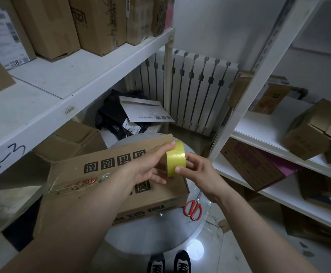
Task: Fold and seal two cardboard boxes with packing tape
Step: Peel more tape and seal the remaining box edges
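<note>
Head view: both hands (180,170) hold the yellow tape roll (176,158) above the cardboard box (105,174).

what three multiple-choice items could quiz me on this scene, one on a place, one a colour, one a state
1. Where are the scissors?
A in the box
B on the table, right of the box
C on top of the box

2. What colour is the tape?
A blue
B black
C yellow

3. How is the tape held?
A it lies loose on the box
B by the left hand and the right hand
C by the right hand alone

Answers:
1 B, they lie on the glass beside the box.
2 C, the roll is plainly yellow.
3 B, both hands grip the roll above the box.
</note>
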Tool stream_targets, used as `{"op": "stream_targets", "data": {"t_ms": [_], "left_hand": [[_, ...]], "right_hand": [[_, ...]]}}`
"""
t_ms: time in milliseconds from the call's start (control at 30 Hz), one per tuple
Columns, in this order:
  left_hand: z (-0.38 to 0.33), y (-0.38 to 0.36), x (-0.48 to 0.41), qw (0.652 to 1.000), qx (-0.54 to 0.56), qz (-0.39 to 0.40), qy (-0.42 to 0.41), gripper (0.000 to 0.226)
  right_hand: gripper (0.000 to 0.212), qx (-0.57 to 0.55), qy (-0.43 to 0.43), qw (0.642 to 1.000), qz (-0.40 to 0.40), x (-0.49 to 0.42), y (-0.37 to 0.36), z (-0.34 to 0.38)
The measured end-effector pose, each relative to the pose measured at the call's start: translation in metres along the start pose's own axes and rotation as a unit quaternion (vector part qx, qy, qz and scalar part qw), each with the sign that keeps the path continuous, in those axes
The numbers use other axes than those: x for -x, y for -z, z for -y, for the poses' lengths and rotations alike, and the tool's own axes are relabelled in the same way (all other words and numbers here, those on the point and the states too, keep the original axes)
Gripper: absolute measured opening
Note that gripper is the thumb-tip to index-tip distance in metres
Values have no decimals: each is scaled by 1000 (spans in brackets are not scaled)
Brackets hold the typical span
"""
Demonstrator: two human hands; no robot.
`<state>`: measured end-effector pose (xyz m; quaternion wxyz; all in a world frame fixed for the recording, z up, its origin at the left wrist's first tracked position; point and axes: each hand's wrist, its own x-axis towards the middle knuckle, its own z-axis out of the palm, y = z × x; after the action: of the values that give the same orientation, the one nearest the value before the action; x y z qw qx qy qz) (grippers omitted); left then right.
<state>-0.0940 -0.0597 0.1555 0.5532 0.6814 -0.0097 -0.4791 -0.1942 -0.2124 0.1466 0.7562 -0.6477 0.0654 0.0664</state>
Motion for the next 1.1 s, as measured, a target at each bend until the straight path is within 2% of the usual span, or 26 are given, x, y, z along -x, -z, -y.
{"op": "stream_targets", "data": {"t_ms": [100,200,267,433,567,667,733,833,933,1000,1100], "left_hand": [[1,2,0,999,28,-2,36,83],[2,2,-1,998,42,-1,50,93],[1,0,-2,997,44,-3,58,92],[-3,-1,-1,998,40,1,53,75],[-4,-1,0,999,26,0,40,79],[-2,0,-1,1000,-3,9,-20,77],[-1,-3,-2,997,-44,-33,-59,73],[-3,-8,-3,979,-126,-102,-121,63],[-2,-9,-5,960,-152,-115,-207,58],[3,-6,-9,948,-148,-121,-255,41],[6,-5,-13,940,-159,-104,-282,12]], "right_hand": [[36,59,1,998,21,1,0,0],[30,63,6,998,8,0,0,-2],[25,49,15,999,-12,1,0,-4],[14,57,28,997,-52,-1,-3,-2],[11,64,26,995,-79,-3,-7,3],[12,13,6,989,-148,-6,-10,7],[18,-30,-12,983,-181,-7,-11,10],[18,-110,-42,975,-190,-9,-13,10],[19,-174,-66,963,-197,-11,-15,13],[19,-207,-70,952,-216,-14,-14,16],[22,-248,-77,938,-232,-17,-11,19]]}}
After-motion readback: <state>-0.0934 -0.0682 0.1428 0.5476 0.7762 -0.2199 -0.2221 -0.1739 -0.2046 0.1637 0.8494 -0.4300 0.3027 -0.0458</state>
